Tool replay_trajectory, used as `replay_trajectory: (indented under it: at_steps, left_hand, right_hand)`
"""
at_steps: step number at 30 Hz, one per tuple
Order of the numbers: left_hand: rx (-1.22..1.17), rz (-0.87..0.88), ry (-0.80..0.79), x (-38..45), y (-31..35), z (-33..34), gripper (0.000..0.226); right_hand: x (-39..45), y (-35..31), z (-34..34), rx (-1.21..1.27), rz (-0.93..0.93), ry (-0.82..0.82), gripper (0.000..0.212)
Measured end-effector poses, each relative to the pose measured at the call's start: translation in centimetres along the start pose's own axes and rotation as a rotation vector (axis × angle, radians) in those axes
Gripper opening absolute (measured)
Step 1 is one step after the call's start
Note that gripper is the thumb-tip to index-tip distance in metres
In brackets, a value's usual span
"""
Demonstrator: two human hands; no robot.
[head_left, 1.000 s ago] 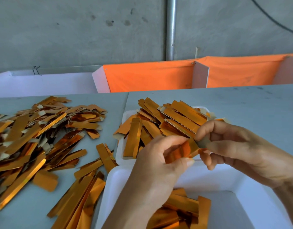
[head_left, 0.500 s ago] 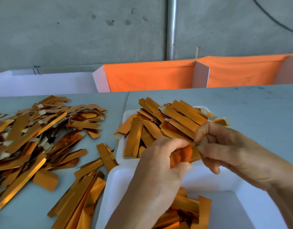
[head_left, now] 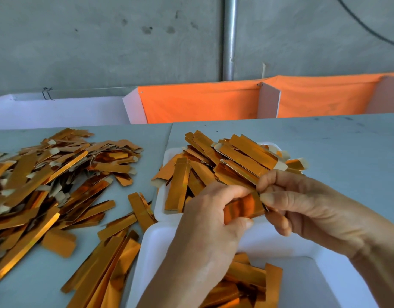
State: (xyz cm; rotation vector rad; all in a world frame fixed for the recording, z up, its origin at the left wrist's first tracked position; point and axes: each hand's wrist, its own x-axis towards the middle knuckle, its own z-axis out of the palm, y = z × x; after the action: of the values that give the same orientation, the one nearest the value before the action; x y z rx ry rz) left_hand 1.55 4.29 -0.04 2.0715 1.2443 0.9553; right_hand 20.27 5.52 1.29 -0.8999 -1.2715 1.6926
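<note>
Both hands meet above the near white tray (head_left: pixel 280 243). The left hand (head_left: pixel 209 221) has its fingers curled over a gold foil strip (head_left: pixel 245 206) with the thumb beneath, so that grip is clenched on the strip's left part. The right hand (head_left: pixel 311 205) pinches the strip's right end between thumb and fingertips. The strip hangs crosswise between the two grips, off the desk (head_left: pixel 336 147) and just this side of the heaped far tray (head_left: pixel 160 203). The step looks like folding the strip along a score. The crease is hidden behind the fingers, so I cannot tell how far the fold has gone. My judgement is to anchor with the left grip and bend with the right, close to the score. Press along the line, not across the foil face, which would probably kink and mark. The drop spot lies straight below the grips, in the near tray where other pieces lie. The loose pile (head_left: pixel 47 178) sits well left of the left grip.
</note>
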Motion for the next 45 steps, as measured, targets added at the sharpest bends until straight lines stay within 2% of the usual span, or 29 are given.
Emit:
replay_trajectory:
  at_steps: [5, 16, 24, 31, 40, 45]
  left_hand:
    - [0.037, 0.015, 0.005, 0.1, -0.2, 0.1, 0.037]
    - [0.121, 0.048, 0.027, 0.1, -0.6, 0.2, 0.042]
    - [0.235, 0.099, 0.038, 0.3, -0.6, 0.4, 0.045]
    - [0.234, 0.07, 0.057, 0.2, -0.4, 0.2, 0.047]
    - [0.217, 0.094, 0.076, 0.0, 0.3, 0.0, 0.045]
    - [0.163, 0.082, 0.081, 0.0, 0.1, -0.1, 0.043]
  right_hand:
    - [0.1, -0.1, 0.4, -0.05, 0.012, 0.05, 0.023]
    - [0.0, -0.2, 1.0, -0.217, 0.017, 0.116, 0.011]
    - [0.6, 0.6, 1.1, -0.384, -0.022, 0.208, 0.01]
    - [0.3, 0.3, 1.1, -0.206, -0.003, 0.126, 0.007]
    - [1.0, 0.9, 0.8, -0.317, -0.072, 0.239, 0.01]
    - [0.6, 0.9, 0.6, -0.112, -0.074, 0.114, 0.005]
